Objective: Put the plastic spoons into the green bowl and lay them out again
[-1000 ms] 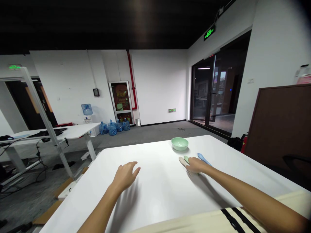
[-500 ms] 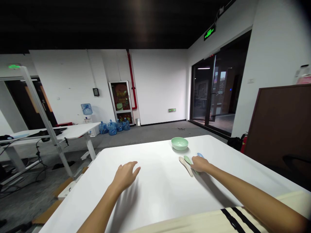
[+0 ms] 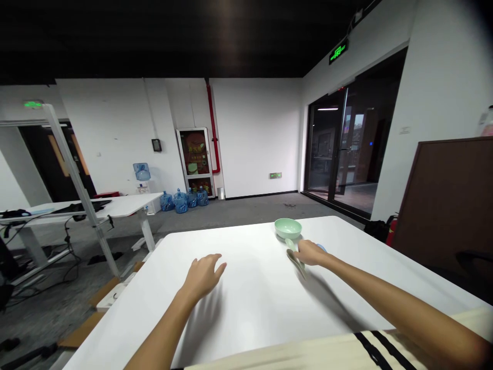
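Observation:
My right hand (image 3: 310,253) lies over a group of spoons on the white table (image 3: 262,308), just in front of a pale green bowl (image 3: 288,228). Under its fingers are a pale green spoon (image 3: 291,245) and a beige spoon (image 3: 296,262), their handles close together. Only the edge of a blue spoon (image 3: 321,247) shows past my hand. Whether my fingers grip a spoon is hidden. My left hand (image 3: 204,276) rests open on the bare tabletop, touching nothing else, well left of the spoons.
A brown board (image 3: 447,205) stands beyond the table's right side, with a fire extinguisher (image 3: 391,234) near it. Farther off are a white desk (image 3: 127,204), blue water jugs (image 3: 180,201) on the floor and a glass door (image 3: 339,154).
My right hand has shifted left, toward the bowl. The spoons now lie bunched under it, and the blue spoon is nearly hidden. My left hand has barely moved.

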`<action>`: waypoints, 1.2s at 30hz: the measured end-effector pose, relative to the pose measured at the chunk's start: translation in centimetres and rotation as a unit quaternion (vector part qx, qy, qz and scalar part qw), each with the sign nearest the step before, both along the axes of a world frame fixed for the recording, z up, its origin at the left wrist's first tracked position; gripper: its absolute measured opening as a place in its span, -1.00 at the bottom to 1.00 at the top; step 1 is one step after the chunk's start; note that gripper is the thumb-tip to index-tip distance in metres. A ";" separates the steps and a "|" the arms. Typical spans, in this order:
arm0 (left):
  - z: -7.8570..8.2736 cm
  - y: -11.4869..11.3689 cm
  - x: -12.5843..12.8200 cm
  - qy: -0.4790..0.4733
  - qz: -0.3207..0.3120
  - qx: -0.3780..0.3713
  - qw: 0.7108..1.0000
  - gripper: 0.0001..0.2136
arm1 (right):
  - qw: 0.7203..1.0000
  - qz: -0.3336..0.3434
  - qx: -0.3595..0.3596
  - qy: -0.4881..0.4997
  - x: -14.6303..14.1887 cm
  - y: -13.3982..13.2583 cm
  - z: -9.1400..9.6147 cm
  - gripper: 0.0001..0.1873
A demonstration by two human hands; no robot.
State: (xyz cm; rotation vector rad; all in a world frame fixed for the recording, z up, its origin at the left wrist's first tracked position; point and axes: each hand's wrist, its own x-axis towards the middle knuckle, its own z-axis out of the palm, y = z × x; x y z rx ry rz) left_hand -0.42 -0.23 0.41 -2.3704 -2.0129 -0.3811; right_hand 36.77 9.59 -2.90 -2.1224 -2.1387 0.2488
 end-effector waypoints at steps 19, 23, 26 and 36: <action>0.1 -0.1 -0.2 0.003 -0.006 0.002 1.000 -0.53 | 0.994 0.082 -0.074 0.018 -10.3 -0.3 -1.3 -0.88; 0.1 0.0 -0.2 0.004 -0.006 0.006 1.000 -0.53 | 0.994 0.084 -0.073 0.019 -10.3 -0.8 -1.7 -0.91; 0.0 0.1 -0.2 0.005 -0.005 0.007 1.000 -0.53 | 0.995 0.076 -0.067 0.015 -10.4 -1.2 -1.6 -0.94; -0.1 0.1 -0.2 0.001 -0.010 0.010 1.000 -0.53 | 0.994 0.076 -0.076 0.007 -10.5 -1.0 -2.1 -0.80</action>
